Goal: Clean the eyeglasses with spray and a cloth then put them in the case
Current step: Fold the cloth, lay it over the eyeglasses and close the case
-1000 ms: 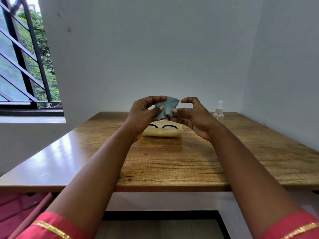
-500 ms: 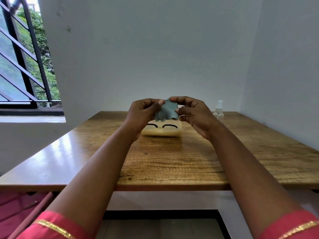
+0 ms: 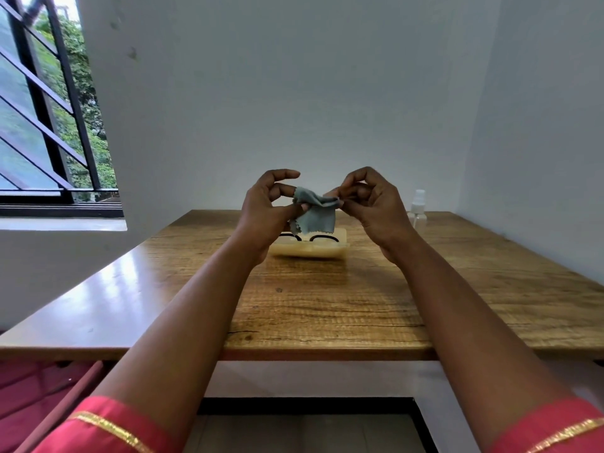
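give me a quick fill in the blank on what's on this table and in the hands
1. Both the left hand and the right hand pinch a small grey-blue ____.
2. The black-rimmed eyeglasses lie in an open cream plastic ____.
3. The clear plastic spray bottle stands on the wooden table to the ____ of the right hand.

Missing: cloth; case; right

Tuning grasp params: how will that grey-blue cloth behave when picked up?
Likely floppy: the cloth sags and creases between the left hand and right hand pinching it. Probably very light, since fingertip pinches hold it. Its free corner hangs loose, so it may snag.
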